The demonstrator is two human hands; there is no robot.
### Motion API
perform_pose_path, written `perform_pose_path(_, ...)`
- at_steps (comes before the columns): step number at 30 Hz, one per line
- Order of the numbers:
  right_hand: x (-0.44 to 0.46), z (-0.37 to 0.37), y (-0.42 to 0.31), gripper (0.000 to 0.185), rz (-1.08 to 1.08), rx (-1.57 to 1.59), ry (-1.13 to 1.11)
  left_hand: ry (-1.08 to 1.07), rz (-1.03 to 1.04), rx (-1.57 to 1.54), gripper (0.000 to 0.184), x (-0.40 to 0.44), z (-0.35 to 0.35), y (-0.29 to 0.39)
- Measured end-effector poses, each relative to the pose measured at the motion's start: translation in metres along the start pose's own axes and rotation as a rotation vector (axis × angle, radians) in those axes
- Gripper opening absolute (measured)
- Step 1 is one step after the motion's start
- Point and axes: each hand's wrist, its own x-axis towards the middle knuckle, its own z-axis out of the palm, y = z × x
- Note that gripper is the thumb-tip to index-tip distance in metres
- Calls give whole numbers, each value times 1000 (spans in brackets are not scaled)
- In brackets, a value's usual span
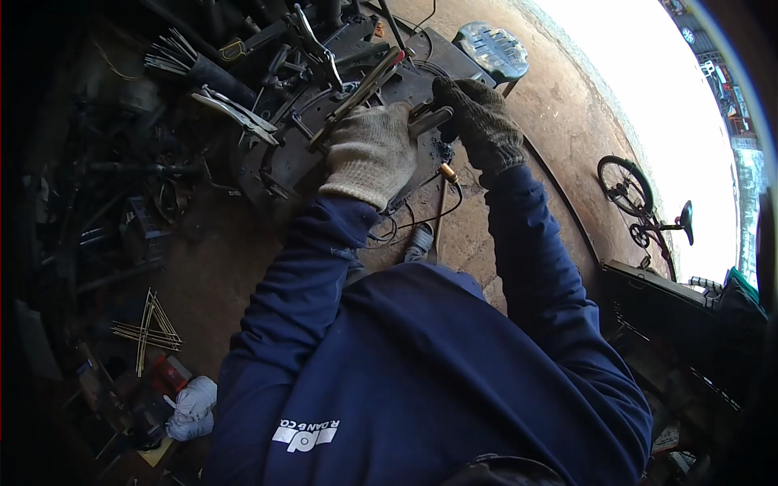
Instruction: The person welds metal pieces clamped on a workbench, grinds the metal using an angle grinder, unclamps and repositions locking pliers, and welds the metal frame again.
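Note:
My left hand, in a pale knit glove, is closed over the metal workbench. Metal handles, like those of locking pliers, stick out from its fingers to the right. My right hand, in a darker, dirty glove, is close beside these handles with its fingers curled in. What its fingertips hold is hidden. A long clamp-like tool with a red tip lies just above my left hand. Other locking pliers rest at the bench's left, and another pair stands farther back.
The dark workbench carries metal parts and a holder of thin rods. A worn stool stands beyond it. A brass-tipped cable hangs at the near edge. Rods lie on the floor at left; a bicycle is at right.

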Motion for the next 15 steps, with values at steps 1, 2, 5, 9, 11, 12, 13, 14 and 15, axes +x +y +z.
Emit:
perform_pose_path(1,1,-1,-5,38,47,-108,-23,-14,-13,4,24,0,-1,0)
perform_pose_path(2,4,-3,-7,38,48,-106,-25,-15,-15,6,24,0,1,-1)
perform_pose_path(5,9,-7,-8,35,46,-220,-79,23,16,36,24,0,5,-3)
perform_pose_path(9,16,-9,4,31,-96,24,-210,5,-3,9,24,1,1,-2)
perform_pose_path(11,21,-14,17,31,-202,81,-235,13,-4,10,25,1,4,-3)
perform_pose_path(12,21,-16,17,33,-208,113,-279,-5,-6,9,25,2,4,-3)
perform_pose_path(13,21,-17,18,36,-215,145,-322,-22,-7,9,26,3,4,-2)
perform_pose_path(14,20,-17,21,36,-216,145,-322,-21,-7,9,26,3,4,-3)
perform_pose_path(15,15,-13,21,44,-180,289,-296,-17,-10,9,26,4,5,-3)
